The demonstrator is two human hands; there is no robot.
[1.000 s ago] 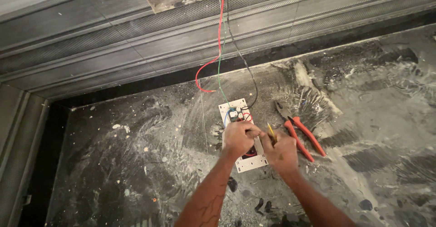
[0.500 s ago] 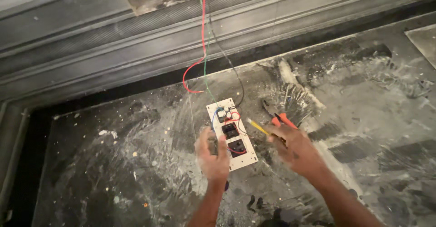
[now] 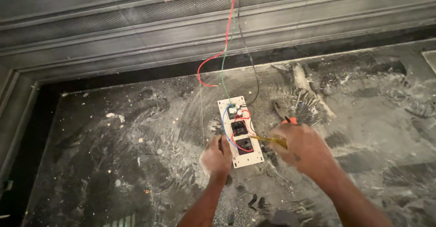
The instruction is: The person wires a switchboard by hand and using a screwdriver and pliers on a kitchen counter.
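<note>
A white switch plate (image 3: 240, 132) is laid back-side up on the dusty dark stone floor (image 3: 113, 145), just below a grooved metal frame (image 3: 113, 31). Its black switch and socket modules are linked by short red and blue jumper wires (image 3: 228, 134). Red, green and black supply wires (image 3: 225, 49) are seen running down from an opening in the wall above to the top end of the plate.

The plate's lower left edge is steadied by the left hand (image 3: 216, 155), fingers curled against it; whether anything is pinched there cannot be told, as the hand is blurred. A yellow-handled screwdriver (image 3: 268, 139) is gripped in the closed right hand (image 3: 302, 149), its tip aimed at the lower module. Orange-handled pliers (image 3: 289, 120) are partly hidden just behind that hand.

For a sound result, the plate is best kept pressed flat while the tip is seated squarely in the terminal screw, and the jumper wires are best kept out from under the blade.

No packages, labels or signs are visible.
</note>
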